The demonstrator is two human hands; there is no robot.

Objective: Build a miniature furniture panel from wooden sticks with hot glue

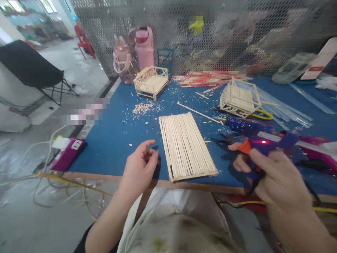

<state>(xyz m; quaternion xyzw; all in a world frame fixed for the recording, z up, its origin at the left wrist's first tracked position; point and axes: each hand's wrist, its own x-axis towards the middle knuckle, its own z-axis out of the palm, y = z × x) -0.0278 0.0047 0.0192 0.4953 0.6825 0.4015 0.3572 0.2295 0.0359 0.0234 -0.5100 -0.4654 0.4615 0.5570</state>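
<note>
My right hand is wrapped round a blue hot glue gun with an orange trigger and a lit red light. Its nozzle points left over the table. A flat panel of pale wooden sticks, laid side by side, rests near the table's front edge. Just left of this panel is my left hand, its fingers loosely bent and apart, with nothing in them. One thin stick lies beyond the panel, its right end close to the nozzle. Dark-bladed scissors lie partly hidden by my right hand.
Two small stick-built models stand farther back. Behind them are a pile of red and pale sticks and pink bottles against a mesh panel. Clear glue sticks lie right; a purple power strip sits at the left edge.
</note>
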